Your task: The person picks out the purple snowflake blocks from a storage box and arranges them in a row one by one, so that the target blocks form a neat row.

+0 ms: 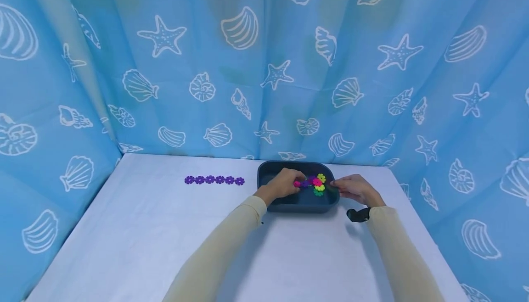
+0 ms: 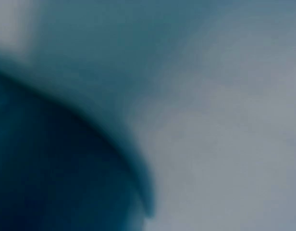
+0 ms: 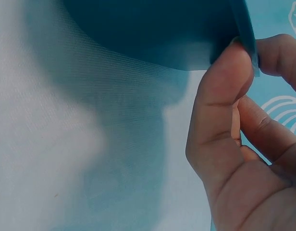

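A dark tray with raised sides stands at the back of the table and holds several small notched flower-shaped discs in pink, yellow, green and purple. My left hand reaches over the tray's left side. Its fingertips are at a pink disc and the purple discs inside; I cannot tell whether they pinch one. With thumb and fingers, my right hand grips the tray's right rim. The left wrist view is blurred, with the tray's dark side at lower left.
Left of the tray, several purple flower-shaped discs lie in a straight row on the white table. A blue curtain printed with shells and starfish hangs behind the table and along both sides. A black strap is on my right wrist.
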### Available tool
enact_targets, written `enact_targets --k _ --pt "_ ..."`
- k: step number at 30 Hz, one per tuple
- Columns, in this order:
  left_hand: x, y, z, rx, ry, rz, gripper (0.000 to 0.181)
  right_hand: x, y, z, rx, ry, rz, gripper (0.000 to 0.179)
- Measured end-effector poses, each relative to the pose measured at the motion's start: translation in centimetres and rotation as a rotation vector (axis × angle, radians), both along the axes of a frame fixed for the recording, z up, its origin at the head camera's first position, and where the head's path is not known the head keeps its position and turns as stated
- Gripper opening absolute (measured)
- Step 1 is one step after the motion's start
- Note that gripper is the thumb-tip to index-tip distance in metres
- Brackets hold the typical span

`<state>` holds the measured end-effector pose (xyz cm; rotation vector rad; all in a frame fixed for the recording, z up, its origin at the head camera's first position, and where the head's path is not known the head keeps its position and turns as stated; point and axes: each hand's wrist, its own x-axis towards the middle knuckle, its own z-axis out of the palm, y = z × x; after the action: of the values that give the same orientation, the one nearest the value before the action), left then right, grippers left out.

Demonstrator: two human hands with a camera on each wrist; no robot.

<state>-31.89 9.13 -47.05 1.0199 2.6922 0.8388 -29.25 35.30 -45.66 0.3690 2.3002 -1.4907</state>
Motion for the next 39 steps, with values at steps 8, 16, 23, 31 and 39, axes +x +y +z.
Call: enact_targets --k 8,16,23,31,39 --pt "0.3 2.4 -0.5 -0.083 0.010 -0.023 0.041 -0.3 0.1 -0.2 0.015 -0.003 0.014 0.044" --pt "0.2 1.8 -1.3 -0.091 -0.052 -0.045 0.038 -0.3 -0.1 -0.4 0.010 0.001 0.029 0.046" --pt "0.0 1.7 -1.9 -0.056 -0.013 -0.077 0.038 -0.4 0.0 -0.2 -0.003 -0.011 0.006 0.044" --pt "0.0 2.2 -2.3 -0.076 0.009 -0.044 0.041 -0.4 -0.1 -0.1 0.000 -0.021 -0.006 0.044" --pt "-0.1 2.7 -2.3 -0.072 -0.011 -0.023 0.039 -0.3 0.0 -0.1 -0.011 -0.030 -0.018 0.044"
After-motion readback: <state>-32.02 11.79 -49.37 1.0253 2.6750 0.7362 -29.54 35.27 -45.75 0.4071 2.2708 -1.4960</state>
